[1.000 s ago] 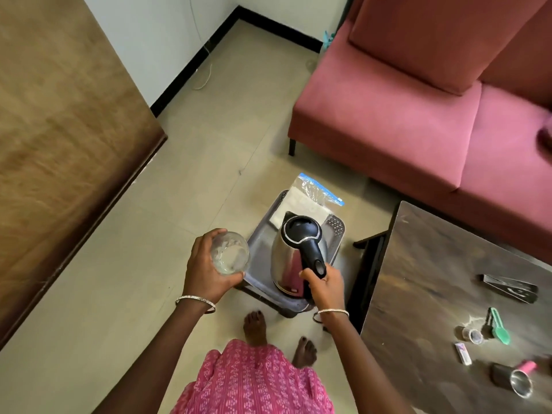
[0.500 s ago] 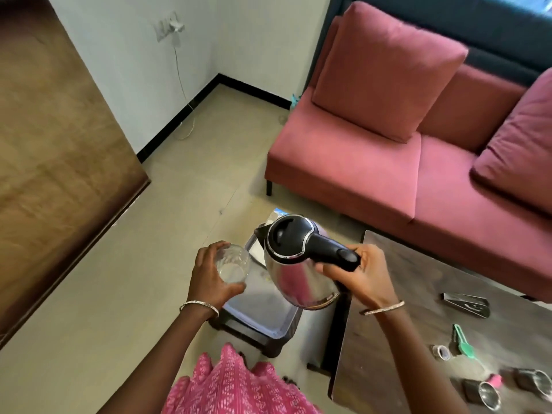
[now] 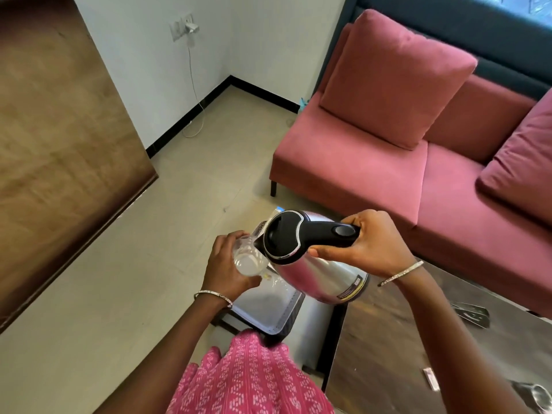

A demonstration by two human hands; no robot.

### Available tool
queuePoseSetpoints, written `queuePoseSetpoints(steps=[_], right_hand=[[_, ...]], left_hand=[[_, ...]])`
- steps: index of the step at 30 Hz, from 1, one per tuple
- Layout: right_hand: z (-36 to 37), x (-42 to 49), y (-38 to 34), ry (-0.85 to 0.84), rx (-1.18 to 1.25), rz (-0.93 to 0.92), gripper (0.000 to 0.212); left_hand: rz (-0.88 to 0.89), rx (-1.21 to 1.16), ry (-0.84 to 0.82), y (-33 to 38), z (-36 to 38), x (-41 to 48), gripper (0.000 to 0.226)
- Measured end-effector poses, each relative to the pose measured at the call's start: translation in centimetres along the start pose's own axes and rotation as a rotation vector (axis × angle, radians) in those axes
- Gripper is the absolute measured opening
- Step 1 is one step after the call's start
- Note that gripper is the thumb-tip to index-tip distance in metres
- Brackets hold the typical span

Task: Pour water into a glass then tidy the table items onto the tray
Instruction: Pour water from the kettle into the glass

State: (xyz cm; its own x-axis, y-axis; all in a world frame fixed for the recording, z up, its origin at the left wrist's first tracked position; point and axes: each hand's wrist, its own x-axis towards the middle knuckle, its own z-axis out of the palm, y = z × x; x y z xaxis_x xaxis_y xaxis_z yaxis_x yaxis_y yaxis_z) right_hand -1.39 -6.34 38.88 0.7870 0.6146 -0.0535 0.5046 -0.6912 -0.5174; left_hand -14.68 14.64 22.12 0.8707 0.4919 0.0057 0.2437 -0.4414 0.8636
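Grey metal tray sits low, beside the dark wooden surface. Above it, left hand fingers wrap the clear glass. Right hand fingers grip the handle of the tilted steel kettle; spout at glass rim, possibly touching.

Kettle glossy steel, black plastic lid; glass clear; sofa matt cloth.

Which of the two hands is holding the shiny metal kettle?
The right hand: it grips the black handle of the tilted stainless-steel electric kettle. The left hand only holds the small clear glass at the spout.
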Motion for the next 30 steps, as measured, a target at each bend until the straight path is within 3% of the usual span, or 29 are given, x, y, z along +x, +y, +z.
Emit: queuePoseSetpoints(steps=[4,10,30], right_hand=[[-0.6,0.4,-0.3,-0.036,-0.085,-0.04,0.061],[-0.9,1.1,-0.6,-0.092,-0.176,-0.08,0.077],[-1.3,1.9,-0.4,-0.131,-0.306,-0.143,0.076]], left_hand=[[0.005,0.003,-0.006,-0.1,0.3,-0.3,0.09],[-0.032,-0.013,0.025,0.0,0.5,-0.9,0.096],[0.015,0.031,0.053,-0.3,0.9,-0.8,0.09]])
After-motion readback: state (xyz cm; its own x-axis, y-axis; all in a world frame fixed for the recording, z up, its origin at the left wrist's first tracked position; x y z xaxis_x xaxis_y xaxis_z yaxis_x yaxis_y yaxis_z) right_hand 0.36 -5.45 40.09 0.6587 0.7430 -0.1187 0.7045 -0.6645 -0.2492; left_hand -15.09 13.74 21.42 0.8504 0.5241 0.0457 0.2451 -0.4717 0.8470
